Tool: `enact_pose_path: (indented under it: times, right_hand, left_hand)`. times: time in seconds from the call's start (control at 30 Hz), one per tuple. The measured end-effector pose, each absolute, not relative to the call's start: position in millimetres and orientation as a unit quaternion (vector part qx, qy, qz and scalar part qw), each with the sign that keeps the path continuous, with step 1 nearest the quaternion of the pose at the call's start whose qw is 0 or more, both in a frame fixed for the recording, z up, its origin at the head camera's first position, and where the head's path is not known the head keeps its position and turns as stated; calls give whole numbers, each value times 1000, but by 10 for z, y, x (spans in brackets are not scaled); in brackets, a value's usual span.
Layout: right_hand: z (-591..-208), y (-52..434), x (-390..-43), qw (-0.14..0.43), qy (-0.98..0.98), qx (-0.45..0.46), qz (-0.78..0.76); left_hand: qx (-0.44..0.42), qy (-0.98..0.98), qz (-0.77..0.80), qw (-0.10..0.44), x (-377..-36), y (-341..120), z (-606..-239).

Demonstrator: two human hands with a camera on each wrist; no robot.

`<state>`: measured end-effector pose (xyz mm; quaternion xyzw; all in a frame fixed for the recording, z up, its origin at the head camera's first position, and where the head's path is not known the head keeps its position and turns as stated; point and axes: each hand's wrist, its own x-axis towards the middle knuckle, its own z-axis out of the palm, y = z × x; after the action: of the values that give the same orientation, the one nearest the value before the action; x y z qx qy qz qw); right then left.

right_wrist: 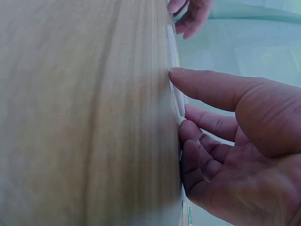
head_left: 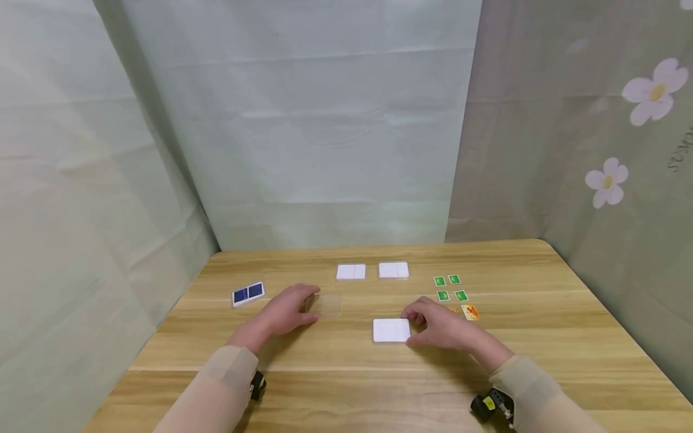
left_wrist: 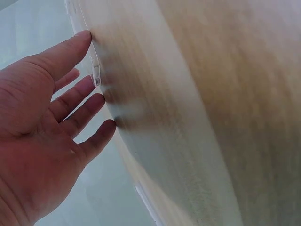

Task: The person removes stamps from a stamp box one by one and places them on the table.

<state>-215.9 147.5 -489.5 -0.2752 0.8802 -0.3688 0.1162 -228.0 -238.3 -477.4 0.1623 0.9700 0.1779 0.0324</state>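
Note:
My left hand (head_left: 289,308) holds a thin clear plastic plate (head_left: 328,305) by its left end, thumb on the near side and fingertips on the far side. In the left wrist view, the edge of that clear plate (left_wrist: 97,75) lies between the thumb and index finger. Toward the middle of the table, my right hand (head_left: 435,325) grips the right end of a flat white rectangular case (head_left: 391,331). Seen from the right wrist, the thumb presses one long side of the white case (right_wrist: 173,70) and the index finger reaches its far corner, the other fingers curled.
Two similar white cases (head_left: 351,272) (head_left: 393,270) lie at the back of the wooden table (head_left: 303,385). A case with dark blue panels (head_left: 248,294) lies at left. Several small green square cards (head_left: 443,296) and an orange picture card (head_left: 470,312) lie beyond the right hand.

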Motion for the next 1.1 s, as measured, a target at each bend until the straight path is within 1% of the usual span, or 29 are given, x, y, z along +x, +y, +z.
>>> enact_pose_path:
  times: [0.53, 1.1]
  right_hand:
    - [-4927, 1481, -2174, 118, 879, -282, -365]
    - [-4906, 1482, -2164, 126, 880, -274, -367]
  left_hand:
    - [175, 970, 171, 13, -2269, -2297, -4769]
    - [247, 952, 182, 6, -2243, -1907, -4686]
